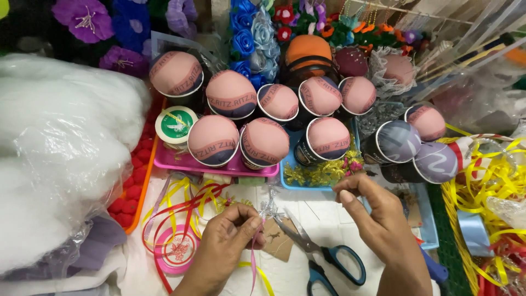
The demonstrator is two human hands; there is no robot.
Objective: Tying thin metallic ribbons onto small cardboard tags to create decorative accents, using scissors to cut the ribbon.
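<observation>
Ribbon: a thin pink ribbon [254,249] runs down from the left fingertips and hangs below them, crossing a yellow ribbon strand [262,274] lower down.
Left hand: the left hand [227,241] has thumb and forefinger pressed together, pinching the pink ribbon at its upper end; the other fingers curl under.
Right hand: the right hand [378,216] sits to the right of the left fingers and a little higher, thumb and forefinger tips closed together (whether a thread lies between them is too fine to tell).
Between the fingers: a crinkled clear wrap tuft [268,207] stands just beside the left fingertips, and scissors [320,255] with blue handles lie open below the gap between the two hands, on a brown paper tag [279,241].
Left of the fingers: a pink ribbon spool [176,250] with red and yellow ribbon loops [186,205] around it, then a big bag of white stuffing [60,159] over red pompoms [129,192].
Beyond the fingers: a pink tray [164,160] and a blue tray [287,181] hold cups capped with stuffed pink fabric domes [213,140]; gold tinsel [320,172] lies at the blue tray's front.
Right of the fingers: a basket of yellow ribbon [493,186].
Surface: a white cloth-covered table [334,222].
Room: fabric flowers [87,19] in purple and blue crowd the back.
</observation>
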